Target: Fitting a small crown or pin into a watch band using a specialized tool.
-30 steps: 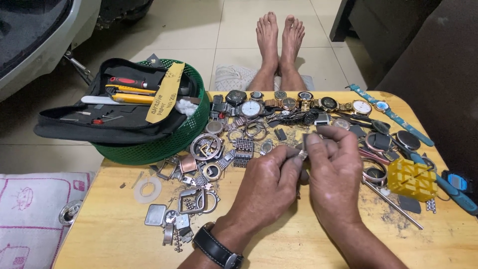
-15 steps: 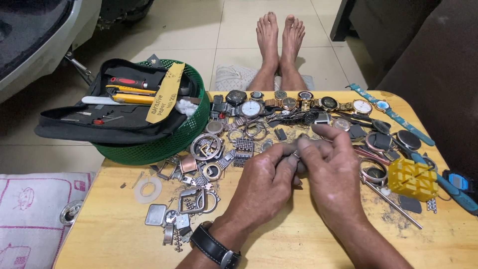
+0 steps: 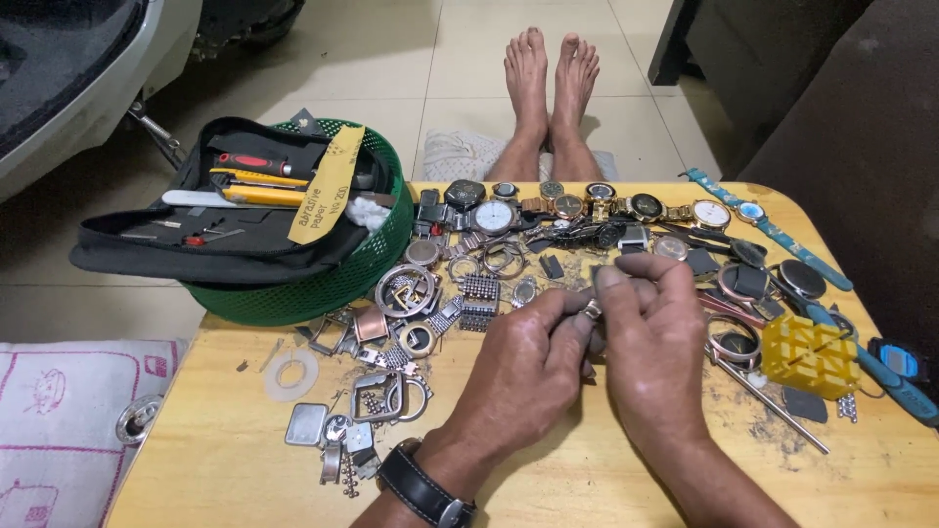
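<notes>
Pinching a small metal watch part (image 3: 593, 310) between both hands: left hand (image 3: 518, 367) and right hand (image 3: 653, 342) closed on it, above the wooden table (image 3: 235, 460), near scattered watches (image 3: 567, 207) and yellow holder block (image 3: 810, 349).

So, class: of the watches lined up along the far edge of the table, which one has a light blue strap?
The watch at the far right end of the row: its light blue strap stretches diagonally toward the table's right edge, while its neighbours have metal bracelets or dark bands.

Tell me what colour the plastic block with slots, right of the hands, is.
Yellow. The slotted plastic block shows clearly in the head view, on the wooden table.
</notes>
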